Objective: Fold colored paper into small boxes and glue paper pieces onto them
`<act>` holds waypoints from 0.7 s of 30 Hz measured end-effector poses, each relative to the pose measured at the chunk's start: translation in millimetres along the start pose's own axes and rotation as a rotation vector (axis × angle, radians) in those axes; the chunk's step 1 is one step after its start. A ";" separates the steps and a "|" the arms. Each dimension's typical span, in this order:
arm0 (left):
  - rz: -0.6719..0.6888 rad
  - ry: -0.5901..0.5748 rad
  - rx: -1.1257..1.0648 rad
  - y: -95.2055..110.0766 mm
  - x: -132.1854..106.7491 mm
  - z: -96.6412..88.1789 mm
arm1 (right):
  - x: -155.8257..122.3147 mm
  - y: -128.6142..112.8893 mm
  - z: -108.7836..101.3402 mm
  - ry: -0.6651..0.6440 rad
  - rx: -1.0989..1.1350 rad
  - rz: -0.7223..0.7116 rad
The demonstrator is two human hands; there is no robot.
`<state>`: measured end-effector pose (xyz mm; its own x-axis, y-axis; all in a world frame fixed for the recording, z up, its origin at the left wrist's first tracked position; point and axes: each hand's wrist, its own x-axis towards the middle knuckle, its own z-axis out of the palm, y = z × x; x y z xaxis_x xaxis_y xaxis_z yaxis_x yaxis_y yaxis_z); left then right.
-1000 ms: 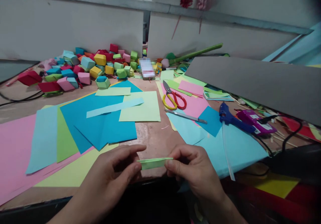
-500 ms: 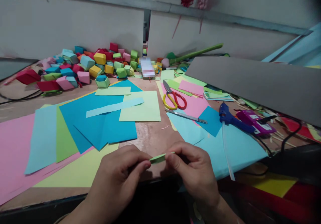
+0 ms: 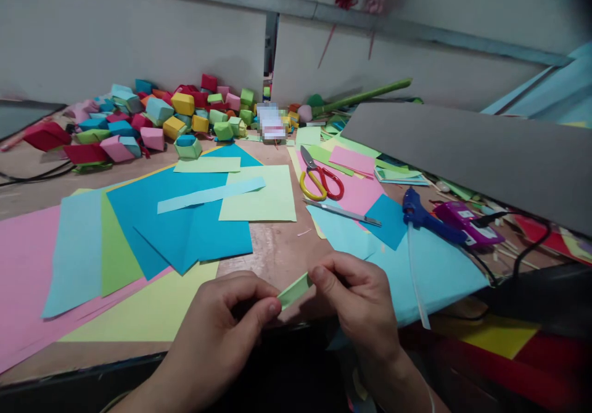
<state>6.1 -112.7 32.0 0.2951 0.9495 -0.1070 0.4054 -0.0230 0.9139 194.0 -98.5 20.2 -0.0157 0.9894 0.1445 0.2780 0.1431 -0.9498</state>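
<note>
1. Two bare hands meet at the near edge of a wooden table (image 3: 282,249), just above it.
2. The left hand (image 3: 226,327) pinches one end of a small folded light-green paper strip (image 3: 295,290) between thumb and fingers.
3. The right hand (image 3: 358,305) grips the strip's other, higher end.
4. Coloured paper sheets (image 3: 185,222) cover the table beyond.
5. Scissors (image 3: 319,179), a blue glue gun (image 3: 423,219) and a pile of folded paper boxes (image 3: 161,120) lie farther back.
</note>
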 end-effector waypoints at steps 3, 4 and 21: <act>-0.049 0.054 -0.034 0.5 -0.1 2.5 | 0.0 3.7 3.8 -0.036 0.021 0.014; -0.063 0.054 -0.048 0.2 -0.2 3.7 | -0.3 4.6 4.7 -0.039 -0.003 0.001; -0.212 -0.165 -0.242 -3.1 4.5 5.1 | -7.1 -10.7 -9.8 -0.177 -0.223 -0.237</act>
<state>10.6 -109.9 26.7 0.3701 0.8614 -0.3478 0.2617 0.2626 0.9287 200.5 -107.3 32.0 -0.2652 0.9211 0.2850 0.4489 0.3795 -0.8090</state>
